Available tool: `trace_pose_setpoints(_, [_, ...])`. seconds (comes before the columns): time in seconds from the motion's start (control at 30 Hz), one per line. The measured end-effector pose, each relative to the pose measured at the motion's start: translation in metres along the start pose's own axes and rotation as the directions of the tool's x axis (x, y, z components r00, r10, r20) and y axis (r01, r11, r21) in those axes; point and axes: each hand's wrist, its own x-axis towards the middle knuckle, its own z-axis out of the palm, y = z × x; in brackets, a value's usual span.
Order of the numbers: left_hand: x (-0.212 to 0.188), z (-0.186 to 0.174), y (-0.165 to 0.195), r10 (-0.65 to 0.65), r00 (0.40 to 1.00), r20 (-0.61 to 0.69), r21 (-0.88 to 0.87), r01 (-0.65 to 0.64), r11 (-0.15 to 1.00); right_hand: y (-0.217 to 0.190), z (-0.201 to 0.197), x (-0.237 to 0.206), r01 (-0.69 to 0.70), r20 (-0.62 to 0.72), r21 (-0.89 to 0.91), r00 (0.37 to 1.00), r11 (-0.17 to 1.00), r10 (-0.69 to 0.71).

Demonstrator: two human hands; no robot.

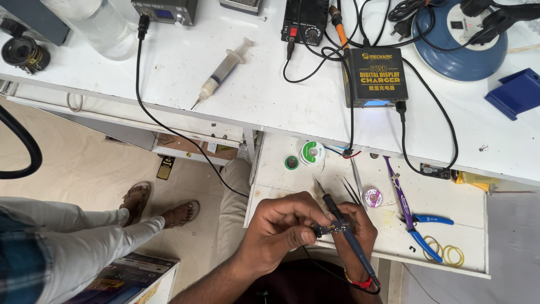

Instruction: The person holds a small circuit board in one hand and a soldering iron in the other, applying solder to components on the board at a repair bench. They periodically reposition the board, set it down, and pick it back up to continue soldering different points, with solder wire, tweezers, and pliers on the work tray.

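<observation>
While over pulled-out drawer [292, 174], left hand [281, 231] grip pinching small board [331, 228]; right hand [357, 231] grip closed round soldering iron [343, 225], tip up near board. Pliers [419, 225], tweezers [351, 190], solder spools [312, 152] in drawer. Syringe [222, 72], charger box [376, 76] on bench [253, 95]. Another person's sandalled feet [160, 205] left.

Both hands work low over the near edge of the pulled-out white drawer [281, 174], and its left half lies bare. Further back, solder spools [311, 152] and tweezers [352, 190] crowd the middle; the blue-handled pliers [419, 225] and yellow rings [447, 254] fill the right. Up on the bench [259, 84], black cables [169, 132] criss-cross around the black charger box [376, 76], with open white surface beside the syringe [222, 72].
</observation>
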Motion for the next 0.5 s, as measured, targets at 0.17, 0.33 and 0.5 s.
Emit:
trace_pose_setpoints(0.17, [0.0002,0.0002,0.0013,0.026,1.0,0.015,0.038,-0.026,0.999,-0.0007,0.0012,0.0004,0.012,-0.011,-0.026,1.0,1.0,-0.013])
trace_pose_setpoints(0.33, [0.0016,0.0012,0.0025,0.03,0.999,0.015,0.037,-0.03,0.999,-0.0026,0.0017,0.0014,0.008,-0.019,-0.059,1.0,0.998,-0.009])
trace_pose_setpoints(0.5, [-0.0034,-0.0058,-0.0043,0.022,1.0,0.01,0.051,-0.023,0.998,-0.0048,0.0019,0.0006,0.028,-0.018,-0.082,0.999,0.996,-0.03])
